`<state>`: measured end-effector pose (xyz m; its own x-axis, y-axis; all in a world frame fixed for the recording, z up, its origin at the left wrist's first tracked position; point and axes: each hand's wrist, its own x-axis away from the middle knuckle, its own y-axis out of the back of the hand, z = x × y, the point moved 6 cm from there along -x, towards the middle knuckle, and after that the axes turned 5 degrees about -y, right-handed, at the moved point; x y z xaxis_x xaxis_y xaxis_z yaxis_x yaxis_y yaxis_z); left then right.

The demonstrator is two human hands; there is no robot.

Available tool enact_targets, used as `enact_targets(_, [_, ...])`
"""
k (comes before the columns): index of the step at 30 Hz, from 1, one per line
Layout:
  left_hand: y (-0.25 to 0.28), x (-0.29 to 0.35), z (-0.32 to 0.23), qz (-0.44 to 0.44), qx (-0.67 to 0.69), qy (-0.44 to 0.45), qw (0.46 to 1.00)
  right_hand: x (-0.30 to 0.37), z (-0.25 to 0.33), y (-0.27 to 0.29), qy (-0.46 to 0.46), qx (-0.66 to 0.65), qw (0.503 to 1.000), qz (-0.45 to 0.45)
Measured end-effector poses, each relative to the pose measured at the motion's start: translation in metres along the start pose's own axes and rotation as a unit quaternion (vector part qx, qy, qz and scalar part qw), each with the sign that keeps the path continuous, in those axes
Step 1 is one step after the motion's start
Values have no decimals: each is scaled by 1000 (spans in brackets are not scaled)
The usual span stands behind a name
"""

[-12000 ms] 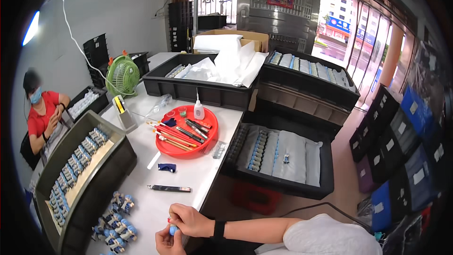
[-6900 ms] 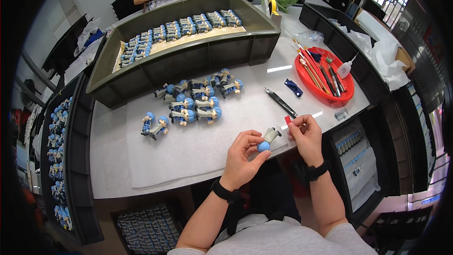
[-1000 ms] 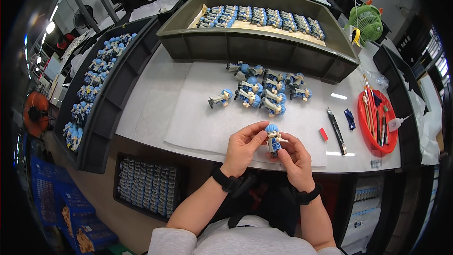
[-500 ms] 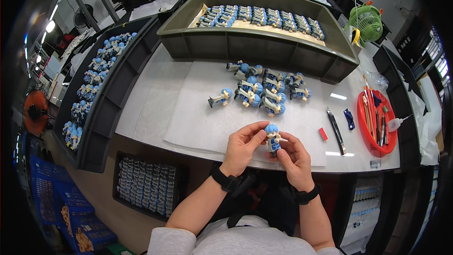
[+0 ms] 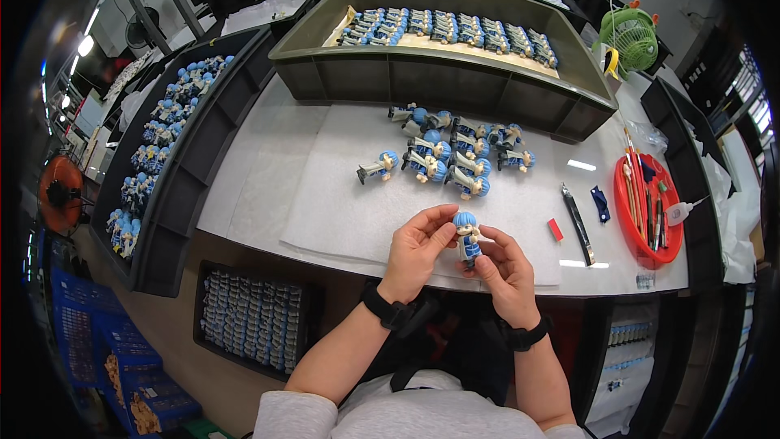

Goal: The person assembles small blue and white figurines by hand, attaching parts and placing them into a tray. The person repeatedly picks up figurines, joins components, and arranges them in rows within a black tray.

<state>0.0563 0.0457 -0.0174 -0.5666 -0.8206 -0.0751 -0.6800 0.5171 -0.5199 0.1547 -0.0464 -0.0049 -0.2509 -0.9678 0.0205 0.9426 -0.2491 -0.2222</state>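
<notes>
Between my two hands, over the front edge of the table, a small blue-haired figurine (image 5: 466,237) is held upright with its front toward me. My left hand (image 5: 418,250) pinches it near the head with thumb and fingers. My right hand (image 5: 503,270) grips its lower body, the thumb lying across the legs. Beyond my hands, several similar figurines (image 5: 469,164) lie in a loose group on a white foam sheet (image 5: 337,195). One more figurine (image 5: 377,167) lies a little apart to the left.
A large grey-green bin (image 5: 455,85) with rows of figurines stands behind. A black tray (image 5: 215,142) of figurines is at left. To the right are a red basket (image 5: 621,215) of brushes, a black-handled tool (image 5: 577,223), a red block (image 5: 555,229) and a green fan (image 5: 630,39).
My hands and the figurine have hardly moved. At the far table, a person's hands have come together.
</notes>
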Motion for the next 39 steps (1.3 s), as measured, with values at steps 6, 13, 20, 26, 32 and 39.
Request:
enact_targets(6, [2, 1, 2, 16, -9, -5, 1000, 0, 1, -1, -5, -2, 1000, 0])
enact_targets(13, [3, 0, 2, 14, -17, -6, 1000, 0, 1, 0, 4, 9, 1000, -3])
enact_targets(20, [2, 1, 0, 10, -13, -7, 1000, 0, 1, -1, 4, 10, 1000, -2])
enact_targets(26, [3, 1, 1, 9, -8, -6, 1000, 0, 2, -1, 19, 17, 1000, 7])
enact_targets(32, [2, 1, 2, 14, -8, -3, 1000, 1, 2, 1, 4, -4, 1000, -4])
enact_targets(39, [3, 1, 2, 12, -1, 8, 1000, 0, 0, 0, 20, -6, 1000, -2])
